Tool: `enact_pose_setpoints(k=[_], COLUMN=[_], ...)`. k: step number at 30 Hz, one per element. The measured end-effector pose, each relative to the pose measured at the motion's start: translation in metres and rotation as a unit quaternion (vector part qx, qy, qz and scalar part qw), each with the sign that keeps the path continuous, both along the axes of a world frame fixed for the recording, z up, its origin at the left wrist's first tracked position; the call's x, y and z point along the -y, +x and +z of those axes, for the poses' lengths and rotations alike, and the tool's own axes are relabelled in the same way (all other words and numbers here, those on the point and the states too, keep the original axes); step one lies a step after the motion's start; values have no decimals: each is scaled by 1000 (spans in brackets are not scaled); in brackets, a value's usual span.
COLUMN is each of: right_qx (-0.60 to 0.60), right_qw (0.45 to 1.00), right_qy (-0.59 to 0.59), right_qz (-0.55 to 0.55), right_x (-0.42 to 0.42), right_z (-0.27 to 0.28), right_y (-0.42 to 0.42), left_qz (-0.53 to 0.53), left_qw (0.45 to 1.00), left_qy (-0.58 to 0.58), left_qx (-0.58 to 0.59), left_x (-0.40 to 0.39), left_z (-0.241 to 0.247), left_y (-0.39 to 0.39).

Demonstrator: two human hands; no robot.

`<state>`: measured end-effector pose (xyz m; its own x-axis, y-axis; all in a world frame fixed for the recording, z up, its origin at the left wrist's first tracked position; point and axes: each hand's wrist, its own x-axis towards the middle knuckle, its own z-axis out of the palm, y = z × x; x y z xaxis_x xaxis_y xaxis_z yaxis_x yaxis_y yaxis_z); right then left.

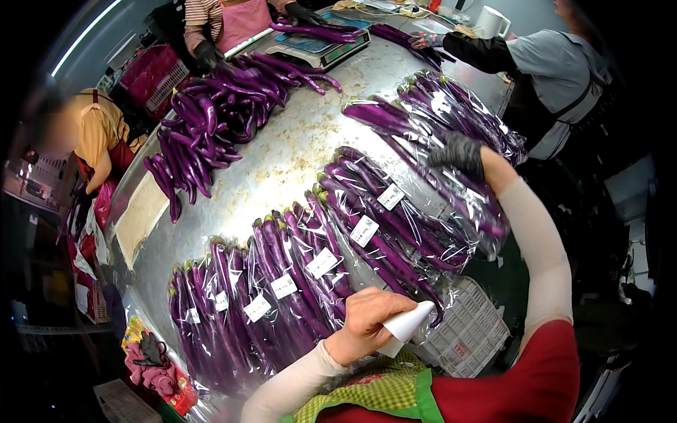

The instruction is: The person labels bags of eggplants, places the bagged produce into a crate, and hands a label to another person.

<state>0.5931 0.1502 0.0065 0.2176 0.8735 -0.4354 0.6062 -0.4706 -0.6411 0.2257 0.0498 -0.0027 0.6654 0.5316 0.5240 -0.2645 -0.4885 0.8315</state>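
Note:
My bare left hand pinches a curled strip of white label paper above the table's near edge. My right hand, in a dark glove, grips a clear bag of long purple eggplants at the right, slightly blurred. Behind that hand lies another stack of bagged eggplants. Before me, several clear bags of eggplants lie side by side, stem ends away from me. White printed stickers are on these bags; I see no sticker on the bag in my right hand.
A heap of loose eggplants covers the far left of the metal table. Co-workers handle eggplants around a scale. A plastic crate stands below the near edge; gloves and cloth lie at the lower left.

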Motion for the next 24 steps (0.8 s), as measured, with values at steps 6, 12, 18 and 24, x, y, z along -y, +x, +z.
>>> enact_pose_setpoints(k=[6,12,18,24], right_qx=[278,343,-403,-346], right_qw=[957,937,873,899], right_qy=[-71,66,269,239], right_qz=[43,-26,-49,-119], right_x=[67,82,139,158], right_z=[-67,-95,-6,19], right_y=[-111,-131,-189,-227], left_qz=[20,149,214,195], left_qw=[998,982,957,957], left_qy=[47,-42,-184,-210], left_qx=[-40,-108,-72,-42], left_x=[4,-3,-12,-2], left_z=[15,-17,-37,-33], left_y=[1,-9,-22,-16])
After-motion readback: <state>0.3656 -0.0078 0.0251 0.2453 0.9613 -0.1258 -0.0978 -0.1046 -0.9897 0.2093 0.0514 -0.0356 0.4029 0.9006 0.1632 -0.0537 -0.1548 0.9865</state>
